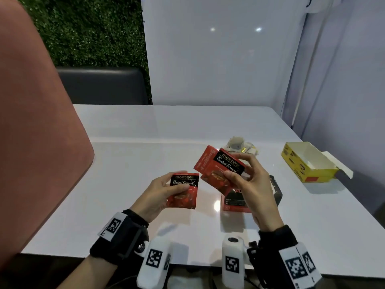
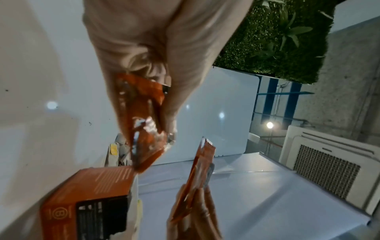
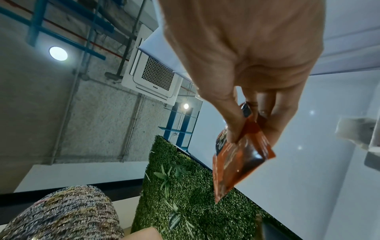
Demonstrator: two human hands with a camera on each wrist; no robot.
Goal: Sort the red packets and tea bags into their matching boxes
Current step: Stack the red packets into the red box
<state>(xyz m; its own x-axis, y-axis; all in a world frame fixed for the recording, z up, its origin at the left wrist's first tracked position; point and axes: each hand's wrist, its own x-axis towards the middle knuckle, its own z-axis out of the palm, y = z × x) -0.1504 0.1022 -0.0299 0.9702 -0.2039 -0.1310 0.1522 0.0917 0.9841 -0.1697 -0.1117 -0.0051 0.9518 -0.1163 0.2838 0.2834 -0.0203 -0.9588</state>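
My left hand (image 1: 174, 185) pinches one red Bigelow packet (image 1: 183, 192) upright above the white table (image 1: 145, 163); the left wrist view shows that packet (image 2: 144, 116) under the left hand (image 2: 164, 104). To its right, my right hand (image 1: 239, 170) grips a fan of red packets (image 1: 218, 165), seen edge-on in the right wrist view as red packets (image 3: 242, 154) below the right hand (image 3: 248, 123). The red and black box (image 1: 234, 202) lies under the right hand, partly hidden. Loose tea bags (image 1: 239, 144) are piled behind it. An open yellow box (image 1: 308, 161) sits at the far right.
A pink chair back (image 1: 37, 132) fills the left side beside the table. White partition walls (image 1: 218, 59) close off the back and right. A dark seat back (image 1: 104, 86) and a green hedge wall (image 1: 87, 28) stand behind the table's far left.
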